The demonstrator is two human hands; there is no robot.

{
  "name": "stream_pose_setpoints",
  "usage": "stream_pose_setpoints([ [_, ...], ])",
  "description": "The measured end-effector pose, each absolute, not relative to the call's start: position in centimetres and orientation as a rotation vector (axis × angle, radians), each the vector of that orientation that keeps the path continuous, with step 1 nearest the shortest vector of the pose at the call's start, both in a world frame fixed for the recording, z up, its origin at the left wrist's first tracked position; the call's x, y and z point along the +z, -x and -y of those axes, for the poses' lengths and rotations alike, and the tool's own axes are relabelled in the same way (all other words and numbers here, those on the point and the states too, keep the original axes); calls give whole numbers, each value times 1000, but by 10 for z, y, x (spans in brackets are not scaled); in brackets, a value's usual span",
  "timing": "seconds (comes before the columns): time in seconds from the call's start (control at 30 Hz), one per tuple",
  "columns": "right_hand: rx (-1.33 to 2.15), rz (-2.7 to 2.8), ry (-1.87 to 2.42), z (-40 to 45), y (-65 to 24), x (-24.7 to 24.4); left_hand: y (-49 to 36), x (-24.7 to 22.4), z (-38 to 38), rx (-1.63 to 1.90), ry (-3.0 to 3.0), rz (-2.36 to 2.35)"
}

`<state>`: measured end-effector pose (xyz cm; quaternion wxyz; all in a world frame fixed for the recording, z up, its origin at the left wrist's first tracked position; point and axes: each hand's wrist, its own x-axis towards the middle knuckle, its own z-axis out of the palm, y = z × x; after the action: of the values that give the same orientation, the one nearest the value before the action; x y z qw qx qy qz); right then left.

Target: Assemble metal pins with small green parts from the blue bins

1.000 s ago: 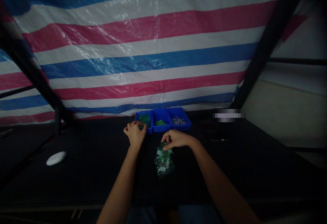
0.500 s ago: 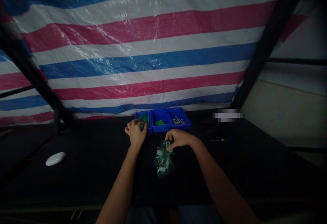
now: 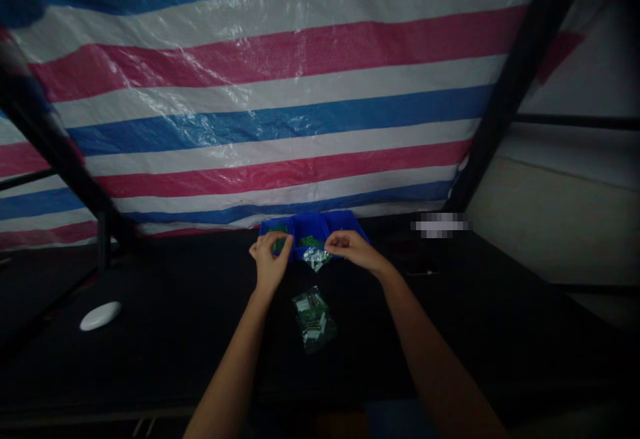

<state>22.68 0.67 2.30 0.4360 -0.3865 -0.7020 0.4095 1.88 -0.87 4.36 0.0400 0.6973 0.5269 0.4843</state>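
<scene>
My right hand pinches a small clear plastic bag, which hangs in front of the middle blue bin. My left hand is at the front of the left blue bin, its thumb and forefinger curled together; whatever they hold, if anything, is hidden. Below on the black table lie clear bags with white pieces and screw-like metal parts inside. Green bags partly show in the left bin. Small green pieces lie in the middle bin. My right hand covers much of the right bin.
A white computer mouse rests on the black table at the left. A dark phone-like object lies to the right of the bins, with a blurred-out patch behind it. Striped plastic sheeting hangs behind the table between dark posts.
My right hand has lifted a small bag off the pile and moved it up and forward to the middle bin. My left hand's thumb and forefinger have come together at the left bin.
</scene>
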Motion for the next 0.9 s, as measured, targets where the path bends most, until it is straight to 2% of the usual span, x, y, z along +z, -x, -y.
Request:
stream_pose_setpoints([
  [0.17,1026,1348,918,-7,-226,28,-23,38,5,1408,-2050,-1293],
  [0.33,1067,1238,880,-8,-216,26,-30,33,4,1335,-1859,-1012],
  [0.6,1069,1306,854,-7,-206,22,-28,29,-1,1360,-1666,-966],
  [0.9,1000,1356,875,-12,-203,15,-24,25,-7,1426,-1754,-1017],
])
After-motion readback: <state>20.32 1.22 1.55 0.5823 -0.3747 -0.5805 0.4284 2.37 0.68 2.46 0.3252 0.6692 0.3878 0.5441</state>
